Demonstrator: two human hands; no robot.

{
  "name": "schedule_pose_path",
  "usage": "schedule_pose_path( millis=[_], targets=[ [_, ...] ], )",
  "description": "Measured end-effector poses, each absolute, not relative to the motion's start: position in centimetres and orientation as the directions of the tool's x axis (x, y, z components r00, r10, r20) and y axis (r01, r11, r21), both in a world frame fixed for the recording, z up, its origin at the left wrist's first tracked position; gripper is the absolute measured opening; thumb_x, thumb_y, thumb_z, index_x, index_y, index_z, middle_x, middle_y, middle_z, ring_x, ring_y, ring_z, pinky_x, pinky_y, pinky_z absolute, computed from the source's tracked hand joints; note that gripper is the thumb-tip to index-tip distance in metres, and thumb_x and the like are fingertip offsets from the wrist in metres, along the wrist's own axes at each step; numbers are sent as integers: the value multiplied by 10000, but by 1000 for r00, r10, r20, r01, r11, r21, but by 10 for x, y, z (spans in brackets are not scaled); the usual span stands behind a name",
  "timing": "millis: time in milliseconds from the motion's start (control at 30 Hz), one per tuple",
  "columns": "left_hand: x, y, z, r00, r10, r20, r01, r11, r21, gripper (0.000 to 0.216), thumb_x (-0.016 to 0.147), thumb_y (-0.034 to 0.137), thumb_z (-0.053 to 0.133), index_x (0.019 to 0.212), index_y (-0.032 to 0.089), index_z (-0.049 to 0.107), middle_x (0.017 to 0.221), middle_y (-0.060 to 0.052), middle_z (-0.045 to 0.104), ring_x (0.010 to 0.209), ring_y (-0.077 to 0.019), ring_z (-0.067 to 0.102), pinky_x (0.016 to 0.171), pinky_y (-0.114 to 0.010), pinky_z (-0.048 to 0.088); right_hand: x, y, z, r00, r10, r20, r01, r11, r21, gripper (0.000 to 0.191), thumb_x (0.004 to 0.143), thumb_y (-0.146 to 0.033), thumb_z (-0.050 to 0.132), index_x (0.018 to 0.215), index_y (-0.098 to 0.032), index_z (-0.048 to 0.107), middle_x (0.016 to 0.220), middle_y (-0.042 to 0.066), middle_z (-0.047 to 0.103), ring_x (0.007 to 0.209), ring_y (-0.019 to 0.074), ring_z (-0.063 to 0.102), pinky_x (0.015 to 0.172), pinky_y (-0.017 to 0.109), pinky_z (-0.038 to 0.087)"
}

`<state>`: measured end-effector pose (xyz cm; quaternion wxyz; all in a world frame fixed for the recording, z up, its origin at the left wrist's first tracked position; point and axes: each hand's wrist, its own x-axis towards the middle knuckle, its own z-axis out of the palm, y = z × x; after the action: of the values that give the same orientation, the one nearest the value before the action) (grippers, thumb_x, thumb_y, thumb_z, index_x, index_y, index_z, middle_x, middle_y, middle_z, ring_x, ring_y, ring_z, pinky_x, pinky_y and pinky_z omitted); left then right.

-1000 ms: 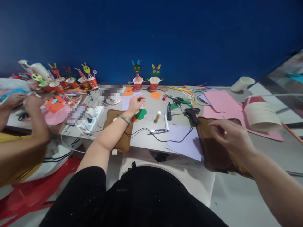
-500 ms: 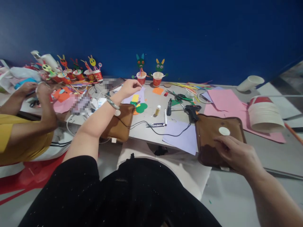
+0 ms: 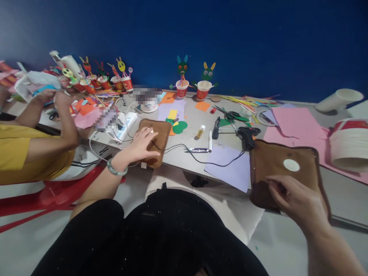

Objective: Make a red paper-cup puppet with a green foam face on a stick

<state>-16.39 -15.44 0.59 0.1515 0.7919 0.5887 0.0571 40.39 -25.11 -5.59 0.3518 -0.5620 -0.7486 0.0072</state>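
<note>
My left hand (image 3: 142,144) lies on a brown padded pouch (image 3: 158,133) at the table's near edge, fingers spread over it; a bracelet circles the wrist. My right hand (image 3: 296,201) grips the near edge of a second brown pouch (image 3: 283,168) that bears a white round patch (image 3: 291,165) and lies flat on the table. A black cable (image 3: 184,147) runs from the left pouch toward a black glue gun (image 3: 247,136).
A person in a yellow sleeve (image 3: 17,153) works at the left. Paper cups with craft animals (image 3: 192,82) line the blue wall. Coloured paper (image 3: 290,122), scissors (image 3: 230,115), a marker (image 3: 210,140), a power strip (image 3: 125,124) and stacked cups (image 3: 349,149) lie about.
My left hand drew back from the far middle of the table and came down on the left pouch. The right pouch was laid flat, its white patch now showing.
</note>
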Motion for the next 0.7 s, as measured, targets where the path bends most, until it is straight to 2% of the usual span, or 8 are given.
schedule_pose_path(
  millis=[67,167,267,367,500,600,700],
  targets=[
    [-158,-177,-5,273,954,-120,933,-232,276,1092,890,653,971,1809,247,543,1989,-232,365,1892,-504,253,1514,-694,291,400,-251,-57,-182,820,543,834,421,-356,194,950,-348,707,1008,-507,802,908,-35,897,714,352,881,537,476,684],
    [-150,-201,-22,255,955,-149,947,-215,239,1274,884,752,969,1898,237,393,2032,-263,206,1908,-555,137,1512,-773,222,390,-248,-54,-334,728,599,817,541,-201,129,1024,-267,693,1081,-334,787,952,5,906,707,250,876,553,337,645],
    [-145,-214,-35,257,955,-146,949,-220,225,1380,862,831,952,1927,227,313,2038,-278,150,1909,-574,82,1516,-796,174,376,-242,-49,-436,636,636,791,608,-65,109,1083,-181,660,1081,-227,759,961,42,894,693,181,844,597,257,604],
    [-141,-215,-36,309,939,-154,931,-265,249,1346,890,873,899,1928,253,308,2040,-253,181,1915,-548,93,1535,-769,158,359,-234,-44,-477,589,652,766,642,-19,123,1097,-126,642,1082,-198,741,946,53,873,692,168,821,632,242,594],
    [-127,-195,-22,423,894,-150,877,-362,315,1157,1009,839,789,1891,208,386,2023,-241,261,1918,-497,164,1555,-716,178,334,-225,-40,-523,573,631,707,705,-54,155,1107,-78,623,1102,-188,732,938,51,867,703,163,804,675,243,597],
    [-102,-161,-13,536,840,-83,780,-455,429,972,1058,737,778,1822,206,495,1957,-229,436,1864,-464,357,1544,-672,271,316,-220,-41,-544,593,594,690,719,-87,176,1114,-75,617,1105,-184,755,970,55,886,708,150,788,682,240,586],
    [-63,-118,-12,583,811,-51,683,-456,570,935,1082,585,782,1835,133,460,1921,-262,478,1753,-422,538,1480,-567,426,303,-218,-43,-571,619,540,710,702,-54,222,1114,-85,595,1086,-182,792,984,66,898,701,146,780,642,247,552]
  ],
)
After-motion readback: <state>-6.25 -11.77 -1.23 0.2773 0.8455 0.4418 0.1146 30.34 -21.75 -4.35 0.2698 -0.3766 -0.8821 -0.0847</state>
